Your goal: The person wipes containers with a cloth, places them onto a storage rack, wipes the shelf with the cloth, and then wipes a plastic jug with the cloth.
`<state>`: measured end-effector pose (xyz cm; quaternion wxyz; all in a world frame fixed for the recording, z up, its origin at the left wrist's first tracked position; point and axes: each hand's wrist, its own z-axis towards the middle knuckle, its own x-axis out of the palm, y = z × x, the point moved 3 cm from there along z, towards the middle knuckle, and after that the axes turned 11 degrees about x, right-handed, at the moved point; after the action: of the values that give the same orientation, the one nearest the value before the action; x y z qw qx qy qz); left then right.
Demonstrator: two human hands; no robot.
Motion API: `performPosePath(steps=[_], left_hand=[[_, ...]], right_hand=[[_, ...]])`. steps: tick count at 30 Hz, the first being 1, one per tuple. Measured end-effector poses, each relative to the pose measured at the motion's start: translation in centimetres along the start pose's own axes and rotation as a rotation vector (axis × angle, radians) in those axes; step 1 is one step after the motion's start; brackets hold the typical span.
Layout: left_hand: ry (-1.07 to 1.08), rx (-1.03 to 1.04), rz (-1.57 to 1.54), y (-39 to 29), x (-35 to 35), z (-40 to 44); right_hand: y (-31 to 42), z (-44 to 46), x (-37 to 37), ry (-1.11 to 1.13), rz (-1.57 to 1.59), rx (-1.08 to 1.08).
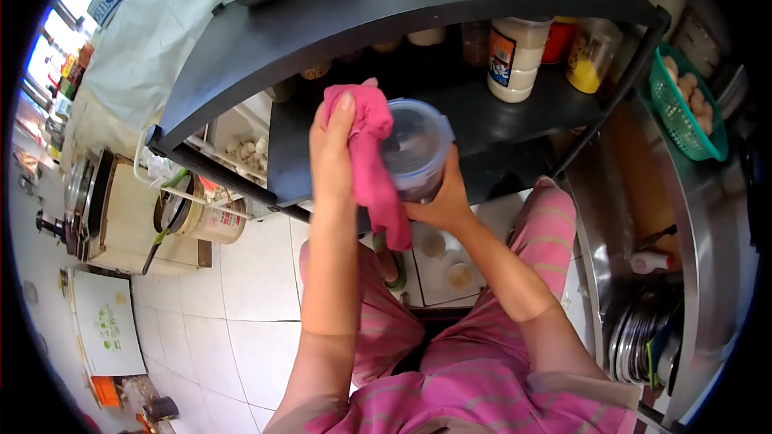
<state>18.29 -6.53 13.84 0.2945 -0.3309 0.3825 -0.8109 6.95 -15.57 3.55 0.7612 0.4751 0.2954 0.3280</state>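
My left hand [334, 145] is closed on a pink cloth [371, 153], which hangs down in a long fold. Against the cloth's right side is a clear round storage container [426, 141] with a blue-rimmed lid. My right hand [438, 197] wraps round the lower right side of this container. Both are held in front of the dark shelf unit [402, 24], over my lap. What the container holds is dark and cannot be made out.
On the lower shelf stand a labelled jar of white powder [515, 60], a jar with yellow contents [591, 56] and a red container [559, 40]. A green basket of eggs [687, 100] is at right. Plates [635, 341] stand in a rack below. A white bucket [217, 221] is at left.
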Motion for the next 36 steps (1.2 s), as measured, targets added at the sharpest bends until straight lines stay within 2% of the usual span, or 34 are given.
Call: performPosePath(steps=[2, 3, 6, 7, 9, 10, 12, 14, 16, 18, 20, 22, 26, 27, 28, 30, 32, 33, 34, 35, 36], left_hand=[[-0.136, 0.066, -0.076, 1.9, 1.0, -1.8], [-0.161, 0.086, 0.116, 2.8, 0.6, -2.8], [-0.273, 0.034, 0.490, 4.4, 0.1, -6.3], [-0.277, 0.040, 0.484, 5.3, -0.1, -7.3], [-0.399, -0.098, 0.128, 8.4, -1.2, -9.1], [-0.409, -0.092, 0.121, 9.1, -1.3, -9.7], [-0.412, -0.214, -0.001, 9.5, -1.0, -9.8], [-0.358, -0.342, -0.097, 8.6, 0.0, -10.1], [-0.408, -0.378, -0.164, 9.1, 0.1, -10.2], [-0.364, -0.323, -0.055, 8.3, -0.1, -10.1], [-0.343, -0.280, -0.037, 7.8, -1.2, -9.7], [-0.425, -0.188, -0.125, 6.3, -1.9, -8.7], [-0.566, -0.148, -0.281, 5.0, -4.1, -7.1], [-0.580, -0.124, -0.275, 4.9, -4.6, -6.8], [-0.578, -0.131, -0.281, 4.6, -4.8, -6.6], [-0.625, -0.099, -0.270, 3.9, -5.4, -6.2], [-0.587, -0.087, -0.291, 3.9, -5.9, -6.4], [-0.597, -0.095, -0.280, 4.1, -6.1, -6.3], [-0.609, -0.101, -0.269, 4.2, -6.4, -6.3], [-0.616, -0.098, -0.271, 4.2, -6.5, -6.3], [-0.596, -0.157, -0.283, 4.2, -6.3, -6.5]], right_hand=[[-0.2, -0.4, 0.7, -0.003, 0.531, 0.078], [0.5, -0.3, 1.0, -0.048, 0.783, 0.167], [0.6, 0.0, 0.2, -0.169, 0.688, 0.170], [0.7, 0.3, -0.4, -0.164, 0.684, 0.165], [0.6, 0.8, -1.6, -0.129, 0.525, 0.169], [0.1, 0.6, -2.0, -0.118, 0.518, 0.165], [-1.2, -0.1, -2.8, -0.184, 0.489, 0.214], [-0.3, -1.0, -3.9, -0.236, 0.597, 0.210], [-0.6, -1.6, -5.4, -0.236, 0.518, 0.236], [-0.4, -0.9, -5.7, -0.270, 0.397, 0.188], [0.0, 1.3, -4.7, -0.208, 0.247, 0.195], [0.6, 4.5, -2.4, -0.195, 0.010, 0.090], [-1.2, 10.4, 4.8, -0.109, 0.034, 0.137], [-2.0, 11.7, 6.5, -0.084, 0.058, 0.058], [-3.0, 12.3, 7.7, -0.087, -0.096, 0.009], [-4.3, 14.4, 8.7, 0.182, 0.101, 0.117], [-4.5, 15.9, 6.6, 0.293, -0.083, 0.170], [-3.2, 16.8, 5.2, 0.180, -0.158, 0.386], [-5.5, 18.1, 4.0, 0.010, -0.063, 0.253], [-12.3, 22.0, 2.0, -0.250, -0.407, -0.161], [-13.3, 24.0, 0.4, -0.400, -1.103, -0.208]])
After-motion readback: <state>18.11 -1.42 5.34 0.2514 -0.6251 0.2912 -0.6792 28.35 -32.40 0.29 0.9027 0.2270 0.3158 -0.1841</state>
